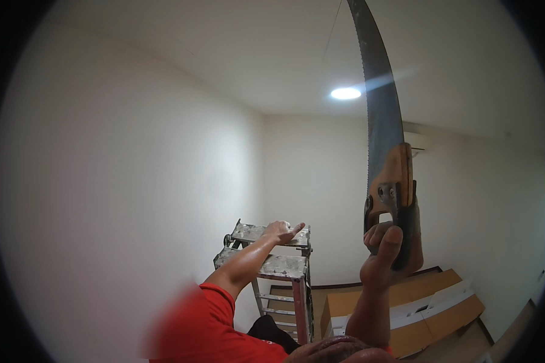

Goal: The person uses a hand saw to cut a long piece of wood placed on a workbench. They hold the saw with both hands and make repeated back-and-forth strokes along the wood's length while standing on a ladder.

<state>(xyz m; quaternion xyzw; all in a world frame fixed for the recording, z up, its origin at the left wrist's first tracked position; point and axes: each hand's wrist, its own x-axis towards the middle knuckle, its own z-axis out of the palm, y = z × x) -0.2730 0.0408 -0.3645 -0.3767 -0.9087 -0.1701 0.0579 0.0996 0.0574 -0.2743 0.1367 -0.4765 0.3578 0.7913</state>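
A handsaw point(383, 103) stands upright in my right hand point(384, 245), its blade reaching toward the ceiling and its teeth facing left. My fingers and thumb are wrapped round the dark grip below the saw's brown wooden part. Lower and to the left, my left hand point(280, 231) holds the top of a paint-spattered stepladder point(287, 265), its thumb stretched to the right and its other fingers partly hidden. That arm, in a red sleeve, crosses over the ladder's upper step.
Large brown and white cardboard boxes point(451, 317) lie on the floor at the right. A round ceiling light point(346, 93) shines behind the blade, and a thin dark line runs along the ceiling. A white wall point(121, 151) rises close on the left. A white wall unit point(415, 138) is partly behind the saw.
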